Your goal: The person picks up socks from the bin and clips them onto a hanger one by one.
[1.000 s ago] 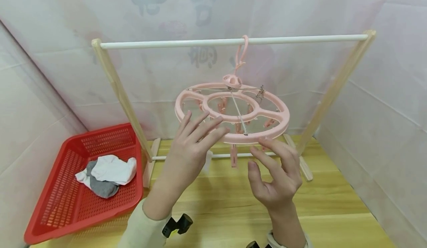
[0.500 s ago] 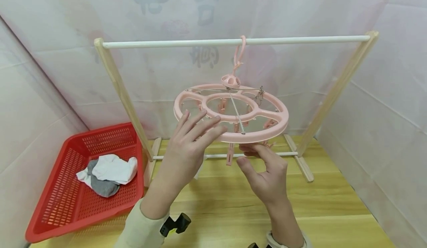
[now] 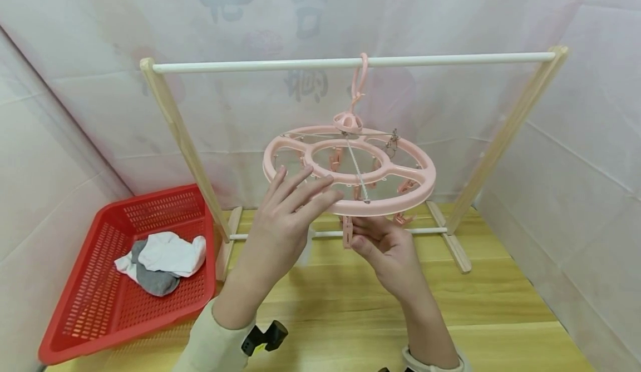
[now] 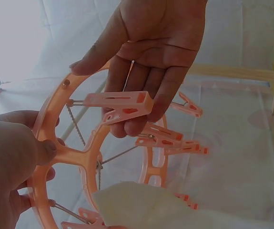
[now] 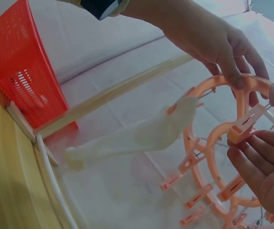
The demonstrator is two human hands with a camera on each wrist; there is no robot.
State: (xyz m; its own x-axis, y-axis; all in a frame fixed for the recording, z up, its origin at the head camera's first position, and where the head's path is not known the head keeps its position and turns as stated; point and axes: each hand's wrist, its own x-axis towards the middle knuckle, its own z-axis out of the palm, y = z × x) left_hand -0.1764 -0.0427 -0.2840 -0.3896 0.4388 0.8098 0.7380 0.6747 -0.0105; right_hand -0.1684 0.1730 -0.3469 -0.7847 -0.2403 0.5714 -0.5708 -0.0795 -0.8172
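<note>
A pink oval clip hanger hangs by its hook from a white rod, with several pink clothespins below its rings. My left hand holds the hanger's left front rim, thumb on one side and fingers on the other. Under the front rim, my right hand is at a dangling clothespin. In the left wrist view, the right hand's fingers lie behind that clothespin, with the thumb apart at the rim. A white sock hangs from a clothespin beside the left hand; in the head view that hand mostly hides it.
A wooden stand with a white top rod carries the hanger, its post on the right and feet on the wooden table. At left stands a red basket containing white and grey socks.
My right hand has moved left and under the rim, from the right front edge to the dangling clothespin. My left hand has stayed on the rim, and the hanger has swayed slightly.
</note>
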